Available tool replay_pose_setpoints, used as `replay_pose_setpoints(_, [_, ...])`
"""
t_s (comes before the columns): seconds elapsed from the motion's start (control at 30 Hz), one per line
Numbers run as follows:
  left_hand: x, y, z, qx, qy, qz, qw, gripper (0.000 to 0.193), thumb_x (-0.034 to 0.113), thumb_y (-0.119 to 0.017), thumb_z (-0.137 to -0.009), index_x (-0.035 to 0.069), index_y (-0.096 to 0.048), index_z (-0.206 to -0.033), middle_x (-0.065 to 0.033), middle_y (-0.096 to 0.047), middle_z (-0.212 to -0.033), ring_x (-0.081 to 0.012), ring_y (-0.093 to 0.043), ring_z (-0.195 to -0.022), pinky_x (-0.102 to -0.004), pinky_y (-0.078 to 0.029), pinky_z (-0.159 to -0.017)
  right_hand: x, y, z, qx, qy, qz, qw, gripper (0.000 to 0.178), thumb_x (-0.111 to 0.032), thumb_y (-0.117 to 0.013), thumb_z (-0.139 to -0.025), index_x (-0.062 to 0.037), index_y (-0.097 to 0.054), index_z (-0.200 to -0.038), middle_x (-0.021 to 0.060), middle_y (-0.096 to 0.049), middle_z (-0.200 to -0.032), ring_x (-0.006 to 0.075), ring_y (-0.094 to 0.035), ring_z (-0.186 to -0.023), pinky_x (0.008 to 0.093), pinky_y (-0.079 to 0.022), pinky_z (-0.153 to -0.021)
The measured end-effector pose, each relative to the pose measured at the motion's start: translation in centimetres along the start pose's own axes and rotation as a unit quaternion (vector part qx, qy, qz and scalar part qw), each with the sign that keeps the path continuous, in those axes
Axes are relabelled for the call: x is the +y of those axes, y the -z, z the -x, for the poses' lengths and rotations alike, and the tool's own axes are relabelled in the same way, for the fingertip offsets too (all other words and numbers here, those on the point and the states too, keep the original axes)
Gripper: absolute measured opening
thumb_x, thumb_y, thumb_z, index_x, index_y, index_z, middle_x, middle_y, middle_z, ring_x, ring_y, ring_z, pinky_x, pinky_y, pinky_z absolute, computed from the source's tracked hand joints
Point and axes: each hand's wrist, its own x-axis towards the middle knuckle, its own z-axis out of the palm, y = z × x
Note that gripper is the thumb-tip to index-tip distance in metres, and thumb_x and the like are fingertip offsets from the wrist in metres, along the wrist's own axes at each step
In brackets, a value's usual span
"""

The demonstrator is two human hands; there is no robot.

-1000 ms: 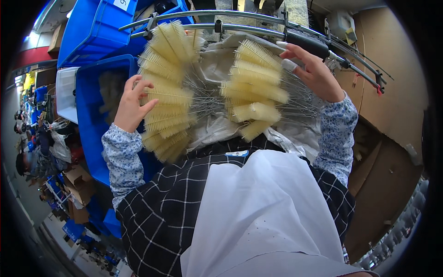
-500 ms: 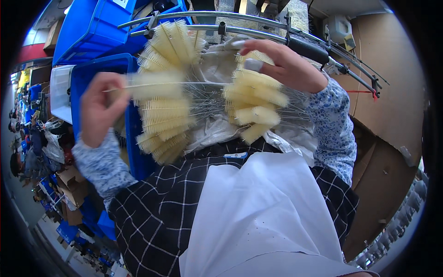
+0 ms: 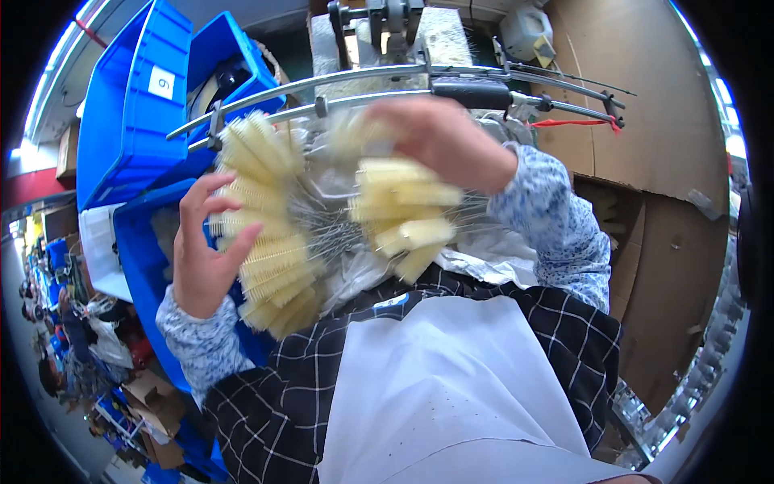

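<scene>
A workshop or factory floor: alike wire-stemmed brushes (image 3: 278,270) are heaped in the middle, and metal rails (image 3: 363,74) cross at twelve o'clock before a metal fixture (image 3: 393,20). Blue bins (image 3: 133,121) crowd ten o'clock, a plastic jug (image 3: 526,34) sits at one, cardboard (image 3: 669,121) stands at two, and opened cartons (image 3: 159,403) lie amid clutter at eight.

A white rectangular label (image 3: 162,82) with a single dark printed character marks the side of a blue plastic bin (image 3: 121,137) at 10 o'clock. Toward 6 o'clock, just below centre, a small blue-and-white tag (image 3: 391,302) sits on black checked fabric (image 3: 298,379), its print too small to read.
</scene>
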Motion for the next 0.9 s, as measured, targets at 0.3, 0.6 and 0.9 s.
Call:
replay_pose_setpoints(0.3, [-6.2, -0.1, 6.5, -0.25, 0.285, -0.048, 0.924, 0.045, 0.009, -0.064, -0.07, 0.007, -0.044, -0.11, -0.012, -0.047, -0.103, -0.0208, -0.05, -0.075, -0.0302, -0.044, -0.067, 16.4, 3.5, 0.3, 0.088, -0.157, 0.49, 0.853, 0.029, -0.008, -0.048, -0.077, -0.0204, -0.057, -0.103, 0.0037, -0.055, -0.08, 0.0204, -0.052, -0.079, 0.0339, -0.042, -0.073])
replay_pose_setpoints(0.6, [-6.3, -1.1, 6.6, -0.169, 0.161, -0.065, 0.97, 0.028, 0.002, -0.059, -0.066, 0.005, -0.049, -0.092, -0.0083, -0.048, -0.082, -0.0152, -0.047, -0.06, -0.0252, -0.041, -0.056, 17.2, 3.2, -0.2, 0.063, -0.184, 0.462, 0.865, 0.027, -0.012, -0.049, -0.081, -0.0223, -0.059, -0.104, 0.0042, -0.059, -0.089, 0.0201, -0.053, -0.087, 0.0331, -0.042, -0.077])
replay_pose_setpoints(0.9, [-5.0, -0.2, 5.9, -0.09, 0.194, 0.101, 0.972, 0.024, -0.002, -0.052, -0.068, 0.004, -0.048, -0.091, 0.0026, -0.043, -0.07, -0.0037, -0.039, -0.058, -0.0192, -0.034, -0.051, 17.3, 3.2, -0.6, 0.036, -0.216, 0.448, 0.867, 0.029, -0.015, -0.048, -0.083, -0.0265, -0.059, -0.106, 0.0026, -0.06, -0.092, 0.0178, -0.051, -0.096, 0.0321, -0.039, -0.08])
